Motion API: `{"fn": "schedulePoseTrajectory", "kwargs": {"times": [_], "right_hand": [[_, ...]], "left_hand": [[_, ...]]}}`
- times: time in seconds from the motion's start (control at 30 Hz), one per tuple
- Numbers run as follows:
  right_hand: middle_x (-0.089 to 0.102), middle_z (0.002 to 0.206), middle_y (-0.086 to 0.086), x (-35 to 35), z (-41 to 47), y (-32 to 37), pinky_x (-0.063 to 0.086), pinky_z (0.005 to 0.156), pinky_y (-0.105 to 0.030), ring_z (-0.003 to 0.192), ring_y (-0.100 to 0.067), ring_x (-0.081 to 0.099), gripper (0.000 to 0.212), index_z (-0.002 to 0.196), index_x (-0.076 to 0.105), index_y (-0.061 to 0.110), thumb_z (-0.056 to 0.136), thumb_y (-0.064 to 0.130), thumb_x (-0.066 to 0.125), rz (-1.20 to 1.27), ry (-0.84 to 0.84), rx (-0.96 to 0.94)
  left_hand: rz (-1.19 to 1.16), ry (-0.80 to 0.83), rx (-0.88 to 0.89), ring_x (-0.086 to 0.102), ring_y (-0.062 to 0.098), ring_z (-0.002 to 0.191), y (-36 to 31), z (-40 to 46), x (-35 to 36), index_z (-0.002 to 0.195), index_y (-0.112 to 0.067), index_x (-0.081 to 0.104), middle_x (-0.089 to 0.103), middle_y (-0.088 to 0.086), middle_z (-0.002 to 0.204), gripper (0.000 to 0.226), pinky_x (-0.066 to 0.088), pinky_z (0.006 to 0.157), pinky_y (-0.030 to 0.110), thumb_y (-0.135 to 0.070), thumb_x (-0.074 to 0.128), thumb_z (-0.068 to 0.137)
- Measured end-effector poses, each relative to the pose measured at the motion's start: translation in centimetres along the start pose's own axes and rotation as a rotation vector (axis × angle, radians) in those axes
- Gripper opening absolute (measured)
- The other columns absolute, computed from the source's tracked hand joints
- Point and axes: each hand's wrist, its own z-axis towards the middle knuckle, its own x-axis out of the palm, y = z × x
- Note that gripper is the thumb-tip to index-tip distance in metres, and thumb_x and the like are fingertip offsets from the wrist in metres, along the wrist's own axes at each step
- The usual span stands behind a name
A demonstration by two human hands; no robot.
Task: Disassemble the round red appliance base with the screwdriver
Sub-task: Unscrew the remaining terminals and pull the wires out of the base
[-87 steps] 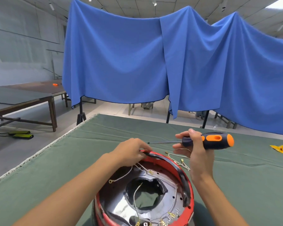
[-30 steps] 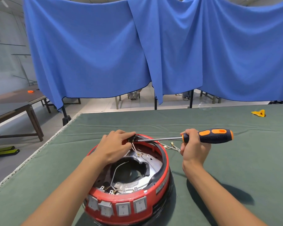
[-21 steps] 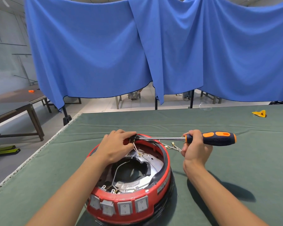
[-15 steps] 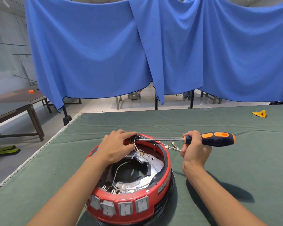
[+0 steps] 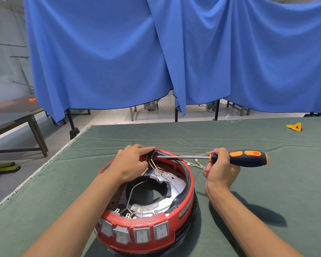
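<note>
The round red appliance base lies open side up on the green table cloth, with several grey rocker switches along its near wall and loose white wires inside. My left hand pinches a small black part at the base's far rim, with white wires running down from it. My right hand grips the screwdriver by its black and orange handle. Its steel shaft runs level to the left, and the tip meets the black part by my left fingers.
The green table stretches right and back. Loose wires with brass terminals lie just right of the base. A yellow piece lies at the far right. A blue curtain hangs behind; wooden tables stand at the left.
Since 2.9 s ago the view has tipped down, showing the base's switch side, and the screwdriver tip has come to the black part. Over the last second both hands stay almost still.
</note>
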Motion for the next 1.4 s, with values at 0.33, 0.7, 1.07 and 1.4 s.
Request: {"fn": "schedulePoseTrajectory", "kwargs": {"times": [0.33, 0.7, 1.07, 1.4], "right_hand": [[0.045, 0.044, 0.002, 0.1, 0.6, 0.1, 0.019, 0.036, -0.016, 0.031, -0.012, 0.027, 0.014, 0.053, 0.045, 0.011, 0.062, 0.018, 0.053, -0.029, -0.002, 0.044], [0.048, 0.046, 0.003, 0.1, -0.4, 0.2, 0.019, 0.037, -0.014, 0.032, -0.011, 0.028, 0.014, 0.052, 0.046, 0.014, 0.061, 0.019, 0.055, 0.007, -0.022, 0.021], [0.049, 0.047, 0.002, -0.3, -0.7, 0.0, 0.018, 0.036, -0.015, 0.032, -0.011, 0.028, 0.013, 0.056, 0.048, 0.009, 0.063, 0.019, 0.055, 0.01, -0.037, 0.013], [0.049, 0.045, 0.005, -0.5, -1.0, -0.5, 0.021, 0.035, -0.015, 0.031, -0.01, 0.032, 0.016, 0.061, 0.052, 0.007, 0.075, 0.014, 0.055, 0.009, -0.083, 0.011]], "left_hand": [[-0.023, -0.006, -0.007, 0.04, 0.021, 0.126, -0.1, -0.1, 0.0, 0.137, -0.036, 0.047, 0.05, -0.003, 0.136, 0.059, 0.027, 0.108, 0.043, -0.015, 0.052, 0.081], [-0.041, -0.051, -0.036, 0.042, 0.022, 0.127, -0.3, -0.4, -0.1, 0.136, -0.021, 0.049, 0.052, 0.001, 0.137, 0.056, 0.031, 0.108, 0.038, -0.015, 0.056, 0.081], [-0.07, -0.052, -0.06, 0.045, 0.023, 0.127, -0.3, -0.4, -0.2, 0.133, -0.021, 0.053, 0.054, 0.002, 0.136, 0.055, 0.034, 0.107, 0.04, -0.016, 0.058, 0.079], [-0.064, -0.052, -0.06, 0.045, 0.024, 0.126, -0.3, -0.3, -0.2, 0.134, -0.021, 0.053, 0.055, 0.003, 0.135, 0.054, 0.034, 0.107, 0.041, -0.017, 0.057, 0.08]]}}
